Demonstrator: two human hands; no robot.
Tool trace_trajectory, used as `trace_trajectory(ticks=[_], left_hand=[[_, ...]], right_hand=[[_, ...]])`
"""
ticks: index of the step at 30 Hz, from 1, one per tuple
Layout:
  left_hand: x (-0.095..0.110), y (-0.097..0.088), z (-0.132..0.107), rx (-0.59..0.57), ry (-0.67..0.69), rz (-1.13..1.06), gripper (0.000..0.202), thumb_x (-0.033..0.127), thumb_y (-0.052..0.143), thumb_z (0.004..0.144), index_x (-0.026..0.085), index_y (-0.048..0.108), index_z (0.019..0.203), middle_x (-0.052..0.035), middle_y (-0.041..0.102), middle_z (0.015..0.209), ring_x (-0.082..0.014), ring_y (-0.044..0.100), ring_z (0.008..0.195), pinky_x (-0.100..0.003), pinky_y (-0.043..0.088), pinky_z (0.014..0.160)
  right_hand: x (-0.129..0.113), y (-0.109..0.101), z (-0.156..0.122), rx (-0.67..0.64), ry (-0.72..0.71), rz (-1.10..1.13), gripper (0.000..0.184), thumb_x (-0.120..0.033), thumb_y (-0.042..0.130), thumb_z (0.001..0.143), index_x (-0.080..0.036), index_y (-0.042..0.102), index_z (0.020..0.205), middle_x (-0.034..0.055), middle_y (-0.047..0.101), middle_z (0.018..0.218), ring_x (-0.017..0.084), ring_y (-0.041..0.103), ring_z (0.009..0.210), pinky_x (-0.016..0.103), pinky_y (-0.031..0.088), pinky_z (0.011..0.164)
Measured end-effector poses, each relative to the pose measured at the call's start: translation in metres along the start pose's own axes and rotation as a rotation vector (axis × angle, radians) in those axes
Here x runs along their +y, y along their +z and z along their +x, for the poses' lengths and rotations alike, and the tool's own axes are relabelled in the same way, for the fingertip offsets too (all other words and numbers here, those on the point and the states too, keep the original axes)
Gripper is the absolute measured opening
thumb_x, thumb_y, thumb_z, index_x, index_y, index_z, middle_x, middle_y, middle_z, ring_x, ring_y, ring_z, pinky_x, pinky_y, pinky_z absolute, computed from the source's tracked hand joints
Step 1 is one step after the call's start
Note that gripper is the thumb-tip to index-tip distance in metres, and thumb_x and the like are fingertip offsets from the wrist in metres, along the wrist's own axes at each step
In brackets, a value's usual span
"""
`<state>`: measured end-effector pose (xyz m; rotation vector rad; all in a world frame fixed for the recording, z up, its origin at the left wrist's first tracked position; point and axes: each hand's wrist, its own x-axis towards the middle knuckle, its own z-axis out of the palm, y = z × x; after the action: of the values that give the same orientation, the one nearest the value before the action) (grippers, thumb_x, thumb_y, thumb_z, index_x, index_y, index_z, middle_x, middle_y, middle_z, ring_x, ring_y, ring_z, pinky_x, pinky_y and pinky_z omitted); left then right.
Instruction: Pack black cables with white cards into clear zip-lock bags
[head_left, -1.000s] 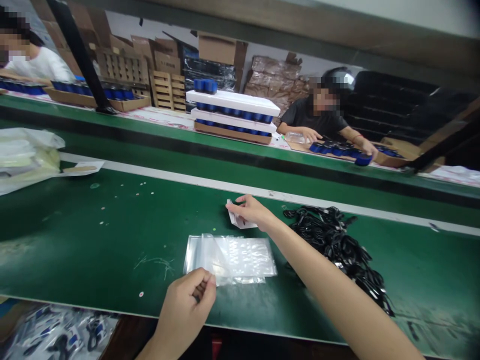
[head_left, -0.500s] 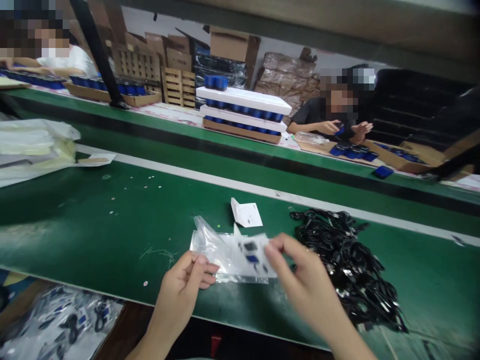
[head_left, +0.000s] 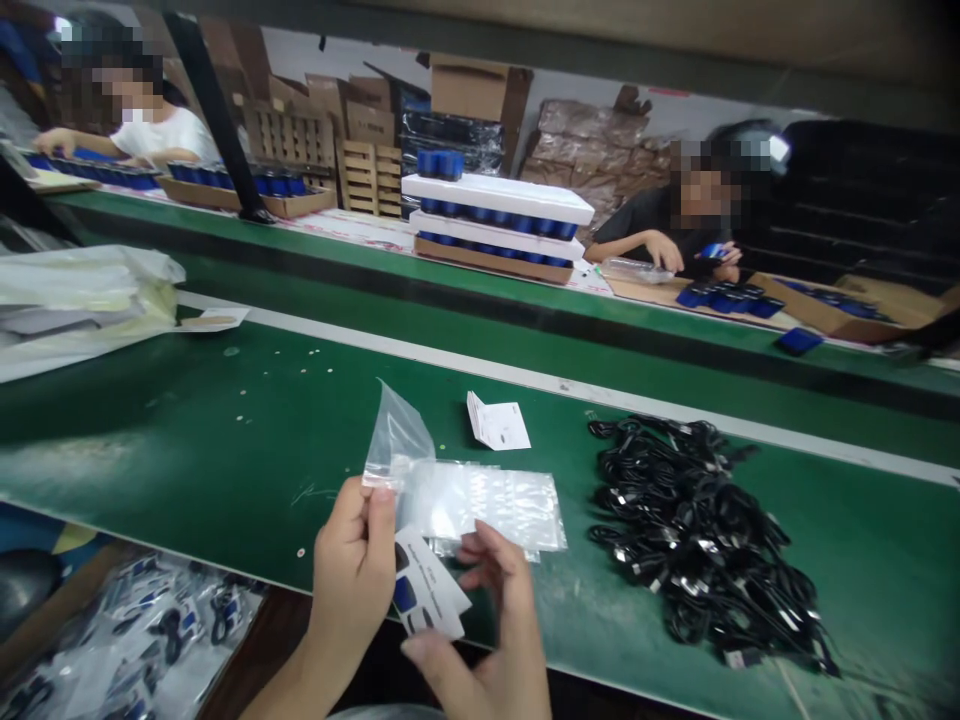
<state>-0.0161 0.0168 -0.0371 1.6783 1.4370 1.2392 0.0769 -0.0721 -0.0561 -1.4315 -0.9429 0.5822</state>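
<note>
My left hand [head_left: 356, 560] pinches a clear plastic bag [head_left: 401, 430] between thumb and fingers, its upper part standing up above the thumb. A folded printed leaflet [head_left: 439, 590] with dark and blue pictures sits against the same hand, its left edge hidden by the fingers. My right hand [head_left: 495, 620] is beside the leaflet with thumb and fingers apart; whether the thumb tip touches the lower edge I cannot tell. Under the hands lies a stack of clear plastic bags [head_left: 517, 505] on the green bench [head_left: 285, 450]. Behind it is a pile of folded leaflets [head_left: 506, 425].
Black cables [head_left: 697, 530] are heaped at the right. Packed bags [head_left: 165, 630] fill a container at lower left. A white plastic sack [head_left: 90, 300] lies at far left. Across the bench, two people handle blue items near stacked white trays [head_left: 499, 200].
The leaflet has gone from my right hand's pinch above the bags to beside my left hand, nearer me. My right hand has moved left and spread its fingers. The left hand has lifted the bag.
</note>
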Motion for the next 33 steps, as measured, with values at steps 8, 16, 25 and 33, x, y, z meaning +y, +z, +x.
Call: trace_trajectory(ticks=[8,16,25,33], left_hand=[[0.009,0.003,0.001,0.066,0.075,0.081,0.022,0.028,0.039,0.090,0.023,0.045,0.069,0.0087,0.037,0.051,-0.0101,0.041,0.045,-0.019,0.036,0.048],[0.004,-0.008,0.002,-0.024,0.153,0.240,0.027,0.029,0.044,0.086,0.022,0.048,0.061,0.0080,0.044,0.045,-0.0092,0.044,0.041,-0.018,0.036,0.044],[0.008,-0.008,-0.002,-0.083,0.294,0.393,0.026,0.026,0.045,0.083,0.021,0.052,0.059,0.0087,0.042,0.042,-0.0073,0.042,0.037,-0.016,0.034,0.042],[0.015,0.000,-0.014,-0.169,0.457,0.376,0.027,0.020,0.044,0.085,0.020,0.051,0.059,0.0086,0.044,0.043,-0.0065,0.045,0.036,-0.015,0.036,0.042]], right_hand=[[0.015,0.016,-0.006,-0.183,0.349,0.287,0.021,-0.037,0.068,0.073,-0.017,0.063,0.069,-0.0001,0.060,0.060,0.014,0.058,0.050,0.025,0.049,0.050],[0.001,-0.015,0.007,0.015,-0.505,-0.244,0.019,-0.005,0.054,0.078,-0.020,0.063,0.084,0.0011,0.057,0.061,0.013,0.054,0.049,0.023,0.041,0.045],[0.001,-0.023,0.014,0.108,-0.586,-0.314,0.021,-0.004,0.056,0.076,-0.021,0.058,0.086,0.0001,0.054,0.059,0.013,0.052,0.048,0.022,0.041,0.043],[0.009,-0.026,0.009,-0.036,-0.509,-0.563,0.015,-0.011,0.049,0.084,-0.020,0.060,0.087,0.0014,0.056,0.062,0.014,0.054,0.050,0.023,0.043,0.048]])
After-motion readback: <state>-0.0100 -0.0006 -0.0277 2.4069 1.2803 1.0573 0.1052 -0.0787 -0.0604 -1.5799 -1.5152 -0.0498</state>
